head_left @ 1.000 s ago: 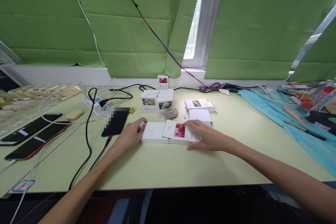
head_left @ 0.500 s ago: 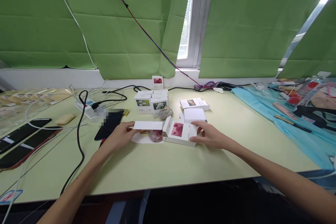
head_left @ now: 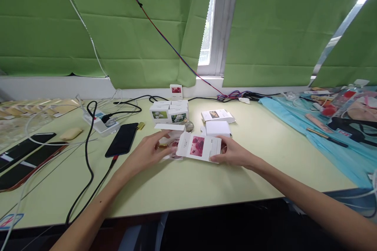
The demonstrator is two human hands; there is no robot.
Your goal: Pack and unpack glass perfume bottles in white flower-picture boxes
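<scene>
Green curtains (head_left: 141, 39) flank a bright, narrow window (head_left: 206, 41) behind a pale yellow-green table (head_left: 259, 133).

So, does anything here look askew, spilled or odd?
Nothing looks spilled or damaged around the open white cardboard box with a red picture. The thin red-and-blue wire looks untidy, though: it slants across the green fabric curtain into a loose tangle.

There are four clustered boxes (head_left: 160, 115), two red-flower boxes (head_left: 198, 147) (head_left: 176, 91), three dark slabs (head_left: 121, 140) (head_left: 22, 151) (head_left: 33, 160) and one power strip (head_left: 98, 125).
</scene>
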